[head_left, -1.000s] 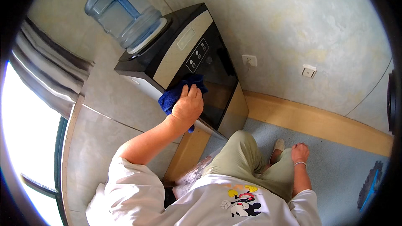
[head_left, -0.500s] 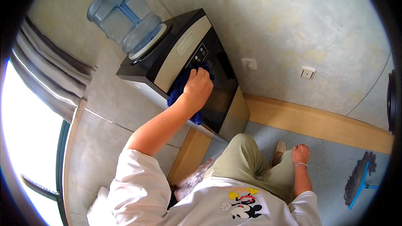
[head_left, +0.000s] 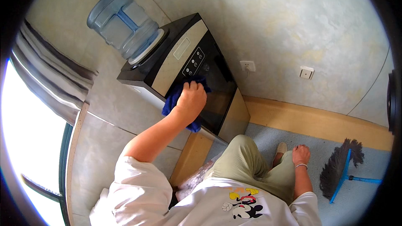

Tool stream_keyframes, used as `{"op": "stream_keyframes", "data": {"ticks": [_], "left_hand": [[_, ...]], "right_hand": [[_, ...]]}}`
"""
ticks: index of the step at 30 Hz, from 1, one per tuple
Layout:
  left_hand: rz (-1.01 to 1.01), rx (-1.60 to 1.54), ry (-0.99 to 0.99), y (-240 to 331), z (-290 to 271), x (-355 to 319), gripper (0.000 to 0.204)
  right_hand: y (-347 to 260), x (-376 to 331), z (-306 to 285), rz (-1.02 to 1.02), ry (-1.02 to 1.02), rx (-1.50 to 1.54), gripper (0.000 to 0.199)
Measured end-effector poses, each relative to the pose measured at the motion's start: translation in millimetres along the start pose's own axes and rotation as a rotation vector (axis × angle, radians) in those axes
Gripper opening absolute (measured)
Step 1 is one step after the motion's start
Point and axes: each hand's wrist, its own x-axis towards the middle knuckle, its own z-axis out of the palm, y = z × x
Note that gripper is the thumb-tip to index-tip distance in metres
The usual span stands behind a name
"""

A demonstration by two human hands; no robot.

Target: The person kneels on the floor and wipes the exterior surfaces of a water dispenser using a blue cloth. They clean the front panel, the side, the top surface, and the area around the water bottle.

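My left hand (head_left: 192, 98) presses a dark blue cloth (head_left: 171, 102) against the glossy black front panel of a water dispenser (head_left: 220, 88), just below its row of buttons. The fingers are bunched around the cloth, which hangs loose beside and below the hand. On top of the dispenser stands a clear blue water bottle (head_left: 125, 25), upside down. My right hand (head_left: 300, 155), a bracelet at its wrist, rests on my leg with its fingers curled in and nothing visible in them.
A dark grey fluffy mop (head_left: 335, 167) with a blue frame and handle lies on the blue-grey floor at right. Two wall sockets (head_left: 248, 65) are behind the dispenser, one with a plug. A striped curtain (head_left: 54, 75) hangs by a bright window at left.
My left hand has slid the cloth a little down and left across the panel, uncovering more buttons. The mop has shifted left over the floor. My right hand stays put.
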Motion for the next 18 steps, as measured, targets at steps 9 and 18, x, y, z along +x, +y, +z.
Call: {"op": "stream_keyframes", "data": {"ticks": [9,18], "left_hand": [[-0.035,-0.059,0.067,-33.9,-29.1,-57.0,0.028],[-0.321,-0.334,0.423,-118.5,-67.2,-41.1,0.027]], "right_hand": [[-13.4,-0.4,-12.1,0.008,-0.088,0.039,0.028],[-6.3,-1.0,-7.5,-0.014,-0.052,-0.027,0.029]]}}
